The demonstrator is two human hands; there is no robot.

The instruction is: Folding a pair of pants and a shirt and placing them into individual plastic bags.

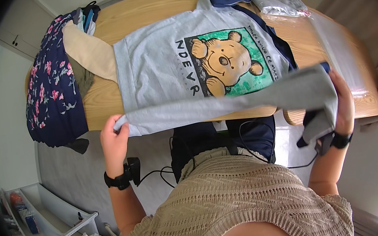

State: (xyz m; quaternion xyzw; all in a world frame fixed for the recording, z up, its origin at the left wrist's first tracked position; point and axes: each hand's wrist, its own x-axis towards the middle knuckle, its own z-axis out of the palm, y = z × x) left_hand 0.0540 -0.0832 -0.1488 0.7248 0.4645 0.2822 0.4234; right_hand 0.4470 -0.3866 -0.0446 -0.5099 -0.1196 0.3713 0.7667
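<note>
A light grey T-shirt (159,69) with a bear print on a green square lies spread on the wooden table (147,10). Its near edge is lifted and folded over toward the print. My left hand (114,141) grips the folded edge at its left end, near the hem. My right hand (342,101) grips the right end, where the sleeve and shoulder bunch up and hang down. Both wrists wear black bands.
A dark floral garment (51,87) and a beige garment (88,50) lie piled at the table's left end. Clear plastic bags (281,3) lie at the far right. A white shelf rack (46,225) with small items stands on the floor at lower left. Cables trail under the table.
</note>
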